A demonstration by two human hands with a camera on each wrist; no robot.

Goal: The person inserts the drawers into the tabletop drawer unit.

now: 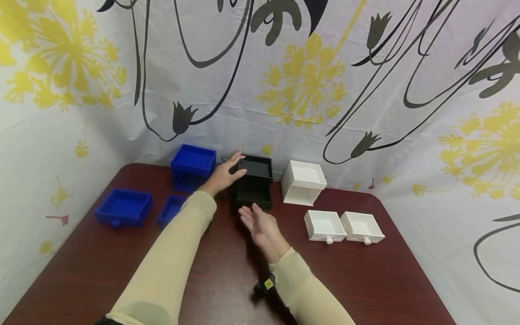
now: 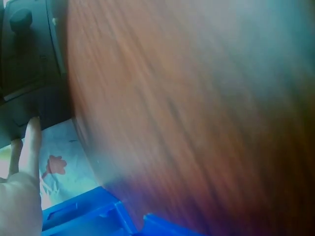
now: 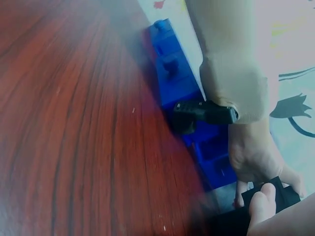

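A black box unit with a shallow tray-like top stands against the back wall. Its lower front with a round knob shows in the left wrist view. My left hand reaches to the unit's left side, fingers extended and thumb spread, with a fingertip right at the black side wall. In front of the unit is my right hand, fingers nearly straight, its fingertips close to the lower front edge. In the right wrist view my right thumb overlaps the black surface.
To the left stand a blue box frame and two blue drawers, one fully visible, the other partly behind my left sleeve. To the right, a white box frame stands behind two white drawers. Patterned cloth hangs behind the table.
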